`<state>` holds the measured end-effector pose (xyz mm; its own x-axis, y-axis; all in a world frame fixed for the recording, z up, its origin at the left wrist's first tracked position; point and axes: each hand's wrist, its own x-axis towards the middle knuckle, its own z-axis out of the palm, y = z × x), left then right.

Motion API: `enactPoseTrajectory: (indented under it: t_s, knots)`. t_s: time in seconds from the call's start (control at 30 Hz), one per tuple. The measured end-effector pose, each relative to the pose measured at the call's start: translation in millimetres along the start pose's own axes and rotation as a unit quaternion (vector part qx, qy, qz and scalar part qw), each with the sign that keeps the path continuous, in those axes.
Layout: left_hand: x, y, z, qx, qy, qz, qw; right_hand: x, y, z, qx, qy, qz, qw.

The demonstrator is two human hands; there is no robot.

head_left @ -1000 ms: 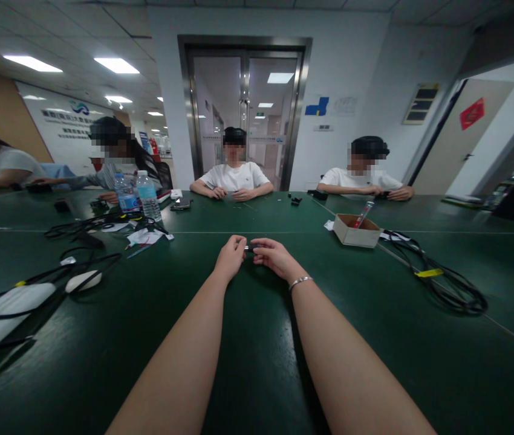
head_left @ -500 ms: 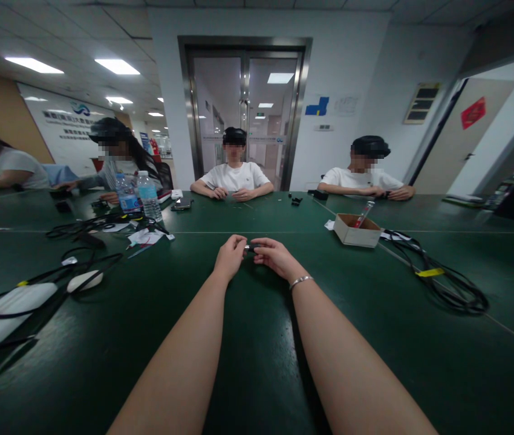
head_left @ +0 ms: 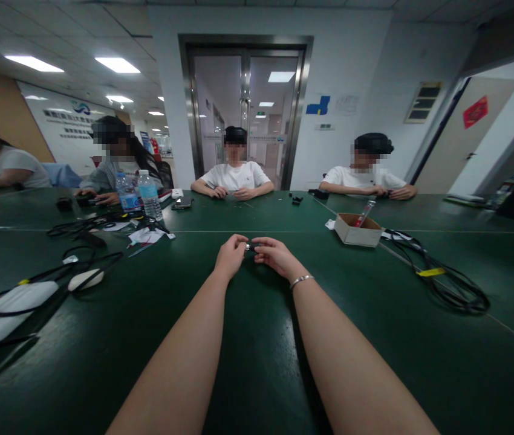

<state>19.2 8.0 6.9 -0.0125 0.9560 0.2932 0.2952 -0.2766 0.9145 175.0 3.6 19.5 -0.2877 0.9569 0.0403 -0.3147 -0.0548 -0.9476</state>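
My left hand (head_left: 230,254) and my right hand (head_left: 273,253) meet over the dark green table (head_left: 257,338), fingertips almost touching. Both pinch a small dark part (head_left: 250,246) with a pale end, held between them just above the tabletop. Its shape is too small to make out. A thin silver bracelet (head_left: 301,279) circles my right wrist. Both forearms stretch forward from the bottom of the view.
A small cardboard box (head_left: 355,230) with a red-tipped tool sits right of centre, beside a black cable coil (head_left: 442,279). At left lie black cables (head_left: 48,275), white pads and two water bottles (head_left: 149,194). Several people sit across the table, hands on it.
My hands stay pinched together in the same spot. The view has shifted slightly; a person at the far left has moved a hand along the table.
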Motion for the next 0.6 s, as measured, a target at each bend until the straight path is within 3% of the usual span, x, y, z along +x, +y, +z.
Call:
enactPoseTrajectory:
  t_s: [0.2,0.3,0.47,0.6]
  knots:
    - [0,2,-0.2,-0.033,-0.012,-0.004,0.999,0,-1,0,-0.012,0.001,-0.002,1.000]
    - [2,1,-0.4,-0.043,-0.009,-0.001,0.999,4,3,0,-0.100,0.003,-0.020,0.995]
    - [2,-2,-0.3,0.004,-0.034,0.027,0.999,10,14,8,-0.307,0.053,-0.057,0.948]
    - [1,-5,0.5,0.065,-0.018,0.055,0.996,6,14,17,-0.380,0.085,-0.068,0.918]
